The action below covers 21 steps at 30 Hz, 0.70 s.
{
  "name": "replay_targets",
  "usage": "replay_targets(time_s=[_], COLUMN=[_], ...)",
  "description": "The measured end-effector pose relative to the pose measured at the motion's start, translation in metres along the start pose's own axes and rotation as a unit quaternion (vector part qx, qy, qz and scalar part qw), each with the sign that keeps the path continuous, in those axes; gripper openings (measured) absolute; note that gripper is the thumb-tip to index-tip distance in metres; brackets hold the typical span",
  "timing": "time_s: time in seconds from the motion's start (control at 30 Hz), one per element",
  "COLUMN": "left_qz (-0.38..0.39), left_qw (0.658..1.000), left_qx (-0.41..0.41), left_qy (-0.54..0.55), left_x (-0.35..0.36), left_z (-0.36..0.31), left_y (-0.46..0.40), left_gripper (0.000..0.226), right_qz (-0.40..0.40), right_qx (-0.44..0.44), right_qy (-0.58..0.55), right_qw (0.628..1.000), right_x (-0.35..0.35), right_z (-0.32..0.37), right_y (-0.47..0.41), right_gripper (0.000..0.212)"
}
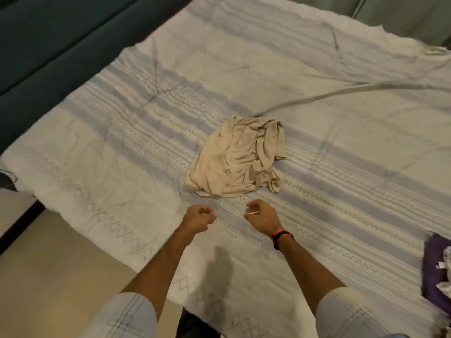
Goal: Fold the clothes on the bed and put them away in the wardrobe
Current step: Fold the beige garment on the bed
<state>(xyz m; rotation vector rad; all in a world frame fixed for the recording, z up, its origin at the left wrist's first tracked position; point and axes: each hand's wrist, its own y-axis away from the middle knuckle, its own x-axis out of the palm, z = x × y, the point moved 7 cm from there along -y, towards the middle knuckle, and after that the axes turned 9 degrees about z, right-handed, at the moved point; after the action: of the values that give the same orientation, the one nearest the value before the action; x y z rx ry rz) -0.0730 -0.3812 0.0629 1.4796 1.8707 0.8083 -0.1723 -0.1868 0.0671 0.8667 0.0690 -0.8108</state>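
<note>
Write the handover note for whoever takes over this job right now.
Left hand: fingers curled, grip on nothing, above the bedspread.
Right hand: fingers curled, apart from the clothes; a thin pale strip shows at the fingers, unclear whether it is held.
Beige garment: crumpled at mid-bed, just beyond both hands, untouched.
Purple clothing: at the right edge of the bed, partly out of view.
Done: nothing visibly folded.
Left: fold the beige garment, then the purple clothing, and put them away. No wardrobe in view.

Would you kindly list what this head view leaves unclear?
- Purple cloth: cut off by the right edge.
- Beige garment: crumpled, type hidden by its own folds.
- Right hand: curled fingers hide whether it pinches something.
- Wardrobe: out of frame.
</note>
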Motion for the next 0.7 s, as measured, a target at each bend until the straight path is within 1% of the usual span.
replay_targets(time_s=[0.13,0.23,0.4,0.5,0.6,0.7], left_qz=[0.020,0.030,0.042,0.043,0.044,0.038], left_qw=[0.999,0.999,0.998,0.997,0.997,0.997], left_qx=[-0.020,-0.028,-0.053,-0.058,-0.061,-0.062], left_qy=[-0.019,-0.035,-0.016,-0.013,-0.005,0.004], left_x=[-0.020,-0.029,-0.035,-0.037,-0.039,-0.045], left_z=[0.000,0.003,0.017,0.028,0.036,0.040], left_y=[-0.055,-0.090,-0.135,-0.154,-0.164,-0.166], left_gripper=[0.009,0.013,0.008,0.021,0.023,0.019], right_qz=[0.008,0.016,0.024,0.037,0.045,0.026], right_qx=[0.029,0.050,0.065,0.061,0.082,0.106], right_qy=[0.016,0.022,0.026,0.033,0.005,-0.077], right_qw=[0.999,0.998,0.997,0.997,0.996,0.991], right_x=[0.025,0.042,0.072,0.085,0.097,0.103], right_z=[0.004,0.008,0.006,0.005,-0.001,-0.005], right_y=[-0.053,-0.088,-0.140,-0.164,-0.180,-0.186], right_gripper=[0.031,0.029,0.034,0.036,0.039,0.036])
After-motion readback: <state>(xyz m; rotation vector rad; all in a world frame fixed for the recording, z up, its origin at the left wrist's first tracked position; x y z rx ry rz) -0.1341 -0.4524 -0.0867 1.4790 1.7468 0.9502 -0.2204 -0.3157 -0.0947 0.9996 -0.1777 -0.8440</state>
